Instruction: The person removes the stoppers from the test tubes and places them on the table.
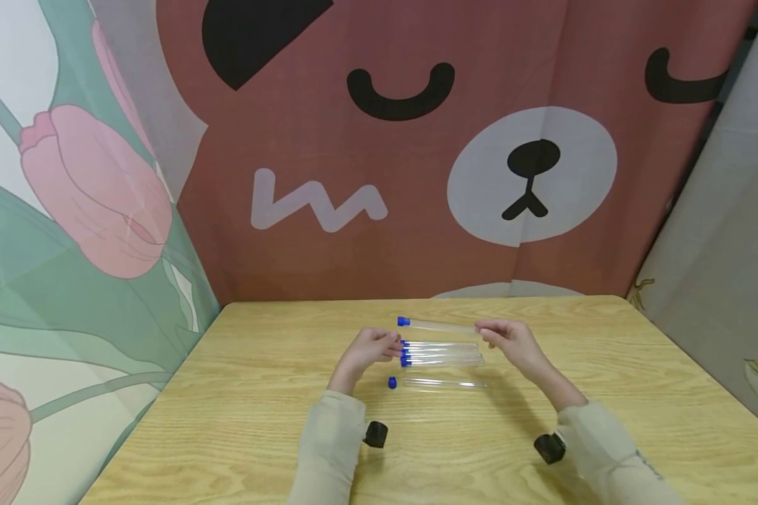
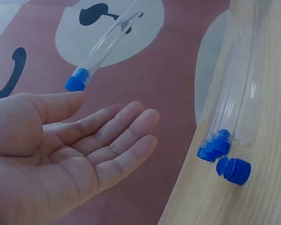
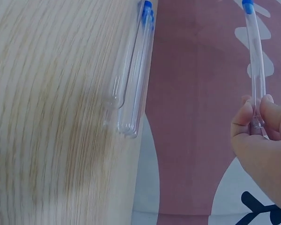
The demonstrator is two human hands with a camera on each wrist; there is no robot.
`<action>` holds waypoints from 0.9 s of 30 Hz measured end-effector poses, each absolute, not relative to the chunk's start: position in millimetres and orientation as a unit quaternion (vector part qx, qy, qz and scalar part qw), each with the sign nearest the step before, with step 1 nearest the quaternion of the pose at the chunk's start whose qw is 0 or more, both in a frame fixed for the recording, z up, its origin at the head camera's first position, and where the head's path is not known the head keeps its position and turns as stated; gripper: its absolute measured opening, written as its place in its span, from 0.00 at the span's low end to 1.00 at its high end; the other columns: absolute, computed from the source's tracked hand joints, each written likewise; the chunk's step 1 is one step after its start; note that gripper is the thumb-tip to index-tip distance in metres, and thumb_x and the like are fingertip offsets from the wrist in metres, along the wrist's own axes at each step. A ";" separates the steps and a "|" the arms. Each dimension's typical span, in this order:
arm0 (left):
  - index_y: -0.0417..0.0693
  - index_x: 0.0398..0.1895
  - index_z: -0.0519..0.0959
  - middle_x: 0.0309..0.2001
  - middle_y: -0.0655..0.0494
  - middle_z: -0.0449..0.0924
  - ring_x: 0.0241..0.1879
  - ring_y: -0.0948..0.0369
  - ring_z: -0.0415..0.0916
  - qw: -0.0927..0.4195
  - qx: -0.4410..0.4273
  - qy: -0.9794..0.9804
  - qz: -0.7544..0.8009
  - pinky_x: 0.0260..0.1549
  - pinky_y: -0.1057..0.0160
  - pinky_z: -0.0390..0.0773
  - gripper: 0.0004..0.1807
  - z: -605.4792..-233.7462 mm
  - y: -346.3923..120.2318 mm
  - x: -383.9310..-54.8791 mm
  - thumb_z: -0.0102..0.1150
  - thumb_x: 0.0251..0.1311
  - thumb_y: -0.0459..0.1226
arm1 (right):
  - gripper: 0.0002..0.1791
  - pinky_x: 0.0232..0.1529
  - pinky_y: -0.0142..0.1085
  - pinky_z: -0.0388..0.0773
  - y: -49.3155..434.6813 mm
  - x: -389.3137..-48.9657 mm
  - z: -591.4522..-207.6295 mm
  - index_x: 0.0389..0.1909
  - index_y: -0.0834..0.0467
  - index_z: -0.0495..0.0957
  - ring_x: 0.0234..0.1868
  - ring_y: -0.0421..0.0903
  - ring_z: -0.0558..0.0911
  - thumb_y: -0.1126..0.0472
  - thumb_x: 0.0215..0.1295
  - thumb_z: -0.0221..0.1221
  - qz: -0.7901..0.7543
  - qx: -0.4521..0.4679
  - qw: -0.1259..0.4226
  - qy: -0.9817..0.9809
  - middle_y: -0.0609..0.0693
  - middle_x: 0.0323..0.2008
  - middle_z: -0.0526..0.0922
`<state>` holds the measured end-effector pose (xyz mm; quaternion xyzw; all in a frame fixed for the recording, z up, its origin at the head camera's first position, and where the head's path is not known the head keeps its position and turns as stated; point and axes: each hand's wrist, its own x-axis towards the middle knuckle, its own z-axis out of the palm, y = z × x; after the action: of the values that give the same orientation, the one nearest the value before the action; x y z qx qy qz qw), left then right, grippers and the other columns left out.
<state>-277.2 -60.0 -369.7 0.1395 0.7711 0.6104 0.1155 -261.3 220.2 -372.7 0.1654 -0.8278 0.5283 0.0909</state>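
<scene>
My right hand (image 1: pixel 512 344) pinches the bottom end of a clear test tube (image 1: pixel 442 325), which has a blue cap (image 2: pixel 75 80) on its far end and is lifted above the table. My left hand (image 1: pixel 368 351) has its palm up and fingers loosely extended in the left wrist view. Its thumb tip lies close to that blue cap; whether they touch I cannot tell. Several capped test tubes (image 1: pixel 448 353) lie side by side below the raised one. Nearer the person lies an uncapped tube (image 1: pixel 445 383), with a loose blue cap (image 1: pixel 392 382) by its left end.
The wooden table (image 1: pixel 259 421) reaches back to a curtain (image 1: pixel 303 266) printed with a bear. A flower-patterned curtain (image 1: pixel 101 315) hangs on the left, and a pale one (image 1: pixel 720 280) on the right. Each sleeved forearm has a small black camera (image 1: pixel 375 434) at the wrist.
</scene>
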 end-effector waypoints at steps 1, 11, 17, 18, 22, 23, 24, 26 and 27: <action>0.26 0.49 0.70 0.43 0.35 0.75 0.42 0.49 0.76 0.116 0.140 0.768 0.614 0.44 0.58 0.74 0.19 -369.4 -59.5 -277.2 0.42 0.67 0.36 | 0.15 0.32 0.31 0.75 219.7 -261.1 -372.5 0.47 0.74 0.72 0.32 0.37 0.75 0.67 0.65 0.50 0.534 0.161 0.087 -0.825 0.66 0.43 0.77; 0.25 0.50 0.69 0.45 0.32 0.74 0.43 0.48 0.75 0.107 0.144 0.745 0.642 0.45 0.57 0.74 0.19 -367.0 -56.1 -275.3 0.38 0.69 0.35 | 0.16 0.34 0.33 0.77 214.0 -258.8 -371.3 0.48 0.75 0.71 0.32 0.45 0.77 0.67 0.64 0.51 0.588 0.144 0.075 -0.792 0.66 0.37 0.77; 0.25 0.46 0.70 0.41 0.34 0.76 0.41 0.50 0.77 0.097 0.137 0.725 0.668 0.46 0.52 0.71 0.19 -367.1 -55.6 -274.9 0.35 0.69 0.34 | 0.16 0.39 0.38 0.77 212.4 -261.1 -373.3 0.49 0.76 0.69 0.35 0.43 0.77 0.69 0.65 0.50 0.614 0.141 0.067 -0.774 0.65 0.43 0.76; 0.25 0.45 0.71 0.41 0.33 0.76 0.41 0.50 0.77 0.096 0.135 0.722 0.672 0.47 0.52 0.71 0.18 -367.3 -55.4 -275.1 0.35 0.69 0.34 | 0.17 0.39 0.37 0.77 212.2 -261.5 -373.8 0.49 0.76 0.69 0.35 0.42 0.77 0.68 0.65 0.50 0.617 0.138 0.065 -0.772 0.63 0.42 0.77; 0.25 0.44 0.70 0.42 0.31 0.75 0.43 0.46 0.75 0.088 0.138 0.705 0.690 0.46 0.54 0.72 0.18 -368.2 -54.2 -275.7 0.34 0.69 0.33 | 0.17 0.39 0.35 0.77 210.8 -262.8 -375.0 0.50 0.78 0.67 0.34 0.39 0.78 0.69 0.65 0.49 0.640 0.134 0.063 -0.754 0.53 0.38 0.79; 0.25 0.44 0.70 0.42 0.31 0.75 0.44 0.45 0.75 0.086 0.139 0.700 0.695 0.46 0.54 0.72 0.18 -368.1 -53.7 -275.8 0.33 0.69 0.33 | 0.17 0.39 0.34 0.77 210.4 -262.9 -375.2 0.50 0.79 0.67 0.34 0.38 0.78 0.69 0.65 0.49 0.648 0.135 0.061 -0.747 0.50 0.36 0.79; 0.24 0.44 0.71 0.42 0.31 0.75 0.44 0.45 0.74 0.084 0.142 0.695 0.700 0.46 0.54 0.72 0.18 -367.9 -53.1 -275.9 0.33 0.69 0.33 | 0.18 0.39 0.33 0.77 209.9 -263.0 -375.3 0.49 0.79 0.66 0.34 0.38 0.79 0.69 0.65 0.49 0.656 0.136 0.060 -0.740 0.48 0.35 0.79; 0.23 0.43 0.71 0.41 0.31 0.75 0.44 0.44 0.74 0.077 0.147 0.686 0.708 0.46 0.54 0.72 0.19 -367.0 -51.9 -275.7 0.34 0.69 0.34 | 0.18 0.38 0.31 0.76 208.4 -263.3 -375.3 0.49 0.81 0.65 0.33 0.37 0.79 0.70 0.65 0.48 0.676 0.138 0.058 -0.721 0.46 0.33 0.80; 0.23 0.43 0.71 0.40 0.31 0.75 0.44 0.44 0.74 0.075 0.146 0.682 0.713 0.46 0.54 0.72 0.19 -366.6 -51.2 -275.8 0.35 0.69 0.35 | 0.18 0.38 0.30 0.76 208.0 -263.4 -375.4 0.49 0.81 0.65 0.33 0.38 0.79 0.70 0.65 0.48 0.687 0.140 0.056 -0.711 0.46 0.32 0.80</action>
<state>-275.8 -51.2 -366.6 0.1462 0.6821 0.7126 0.0753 -263.4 208.0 -375.4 0.1402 -0.7113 0.6865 0.0562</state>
